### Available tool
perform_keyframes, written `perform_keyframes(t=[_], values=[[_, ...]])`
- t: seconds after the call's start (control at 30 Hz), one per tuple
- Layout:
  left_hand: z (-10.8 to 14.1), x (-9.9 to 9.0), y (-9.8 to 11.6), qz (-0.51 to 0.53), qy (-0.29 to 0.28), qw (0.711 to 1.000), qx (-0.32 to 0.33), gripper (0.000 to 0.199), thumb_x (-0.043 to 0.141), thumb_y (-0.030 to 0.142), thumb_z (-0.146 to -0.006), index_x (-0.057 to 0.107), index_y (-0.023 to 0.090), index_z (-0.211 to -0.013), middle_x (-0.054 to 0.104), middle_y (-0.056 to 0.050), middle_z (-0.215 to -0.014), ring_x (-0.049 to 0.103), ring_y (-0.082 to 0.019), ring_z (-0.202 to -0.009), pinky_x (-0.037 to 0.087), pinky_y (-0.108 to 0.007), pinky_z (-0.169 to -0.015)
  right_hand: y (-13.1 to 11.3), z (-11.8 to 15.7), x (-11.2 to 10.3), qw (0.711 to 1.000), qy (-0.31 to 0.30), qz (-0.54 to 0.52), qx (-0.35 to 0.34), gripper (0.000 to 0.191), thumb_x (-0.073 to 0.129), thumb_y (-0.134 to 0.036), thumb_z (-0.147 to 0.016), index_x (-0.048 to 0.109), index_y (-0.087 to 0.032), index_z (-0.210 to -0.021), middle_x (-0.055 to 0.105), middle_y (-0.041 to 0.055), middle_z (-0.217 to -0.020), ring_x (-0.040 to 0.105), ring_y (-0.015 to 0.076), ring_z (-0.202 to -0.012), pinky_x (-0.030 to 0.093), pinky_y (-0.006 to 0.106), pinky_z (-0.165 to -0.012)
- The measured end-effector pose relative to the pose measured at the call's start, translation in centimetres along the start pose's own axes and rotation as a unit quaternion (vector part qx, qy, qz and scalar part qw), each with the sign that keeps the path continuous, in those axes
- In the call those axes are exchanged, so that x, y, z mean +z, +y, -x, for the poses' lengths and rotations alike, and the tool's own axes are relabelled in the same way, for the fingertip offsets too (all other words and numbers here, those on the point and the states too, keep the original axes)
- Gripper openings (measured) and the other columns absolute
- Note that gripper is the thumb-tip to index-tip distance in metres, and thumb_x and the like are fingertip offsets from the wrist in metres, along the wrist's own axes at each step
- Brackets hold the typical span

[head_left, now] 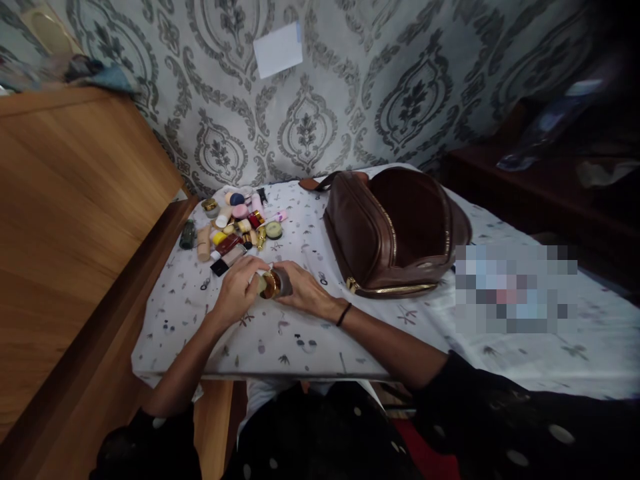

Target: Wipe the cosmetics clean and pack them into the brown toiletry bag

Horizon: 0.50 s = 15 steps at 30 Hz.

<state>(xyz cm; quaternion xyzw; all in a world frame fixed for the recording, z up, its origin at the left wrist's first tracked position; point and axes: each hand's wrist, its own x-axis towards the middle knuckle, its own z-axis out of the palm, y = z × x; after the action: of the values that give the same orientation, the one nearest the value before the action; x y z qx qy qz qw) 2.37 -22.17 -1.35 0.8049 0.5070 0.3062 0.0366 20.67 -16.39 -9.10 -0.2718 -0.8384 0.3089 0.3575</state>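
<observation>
Near the front of the cloth-covered table, both hands meet around a small cosmetic jar with a shiny gold band (271, 284). My right hand (305, 289) is closed around its dark, glassy end. On the other side, the curled fingers of my left hand (241, 288) grip its pale greenish end. Whether that end is a lid or a second container I cannot tell. Just beyond my left hand lies a pile of small cosmetics, including a beige tube (204, 243), a pink round pot (241, 211), a round green container (273, 230) and a black-capped tube (220, 267).
A brown leather bag (360, 233) with gold zips lies unzipped to the right of the pile. A pixelated patch (515, 290) covers something further right. Wooden furniture (75, 220) borders the left side. A plastic bottle (550, 123) rests on dark furniture at the right.
</observation>
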Motion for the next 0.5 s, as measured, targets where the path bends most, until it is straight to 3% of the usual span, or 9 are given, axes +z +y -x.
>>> perform_keyframes(t=[0.17,0.3,0.5], values=[[0.1,-0.2,2.0,-0.044,-0.035,0.995,0.079,0.033,0.041,0.001,-0.085,0.066,0.02,-0.097,0.068,-0.007,-0.108,0.057,-0.023,-0.103,0.05,-0.039,-0.092,0.1,0.0,0.2,1.0,0.008,-0.008,-0.002,0.065,0.079,-0.021,-0.07,0.05,-0.018,-0.129,0.062,0.0126,-0.122,0.062,0.0287,-0.114,0.051,0.044,-0.096],[-0.1,-0.5,2.8,-0.075,-0.085,0.985,0.131,0.032,0.042,0.003,-0.087,0.067,0.02,-0.095,0.069,-0.008,-0.108,0.055,-0.024,-0.104,0.05,-0.04,-0.093,0.3,-0.1,0.3,0.999,0.016,-0.031,-0.012,0.082,0.08,-0.021,-0.069,0.042,-0.019,-0.141,0.059,0.0142,-0.132,0.057,0.0284,-0.125,0.047,0.044,-0.104],[-0.1,-0.6,-0.2,-0.019,-0.047,0.999,0.007,0.034,0.039,0.005,-0.088,0.066,0.02,-0.102,0.069,-0.006,-0.104,0.06,-0.023,-0.101,0.05,-0.04,-0.093,0.3,-0.1,0.3,0.998,0.013,-0.059,-0.006,0.093,0.08,-0.023,-0.067,0.035,-0.025,-0.149,0.06,0.0114,-0.135,0.057,0.0275,-0.127,0.046,0.045,-0.107]])
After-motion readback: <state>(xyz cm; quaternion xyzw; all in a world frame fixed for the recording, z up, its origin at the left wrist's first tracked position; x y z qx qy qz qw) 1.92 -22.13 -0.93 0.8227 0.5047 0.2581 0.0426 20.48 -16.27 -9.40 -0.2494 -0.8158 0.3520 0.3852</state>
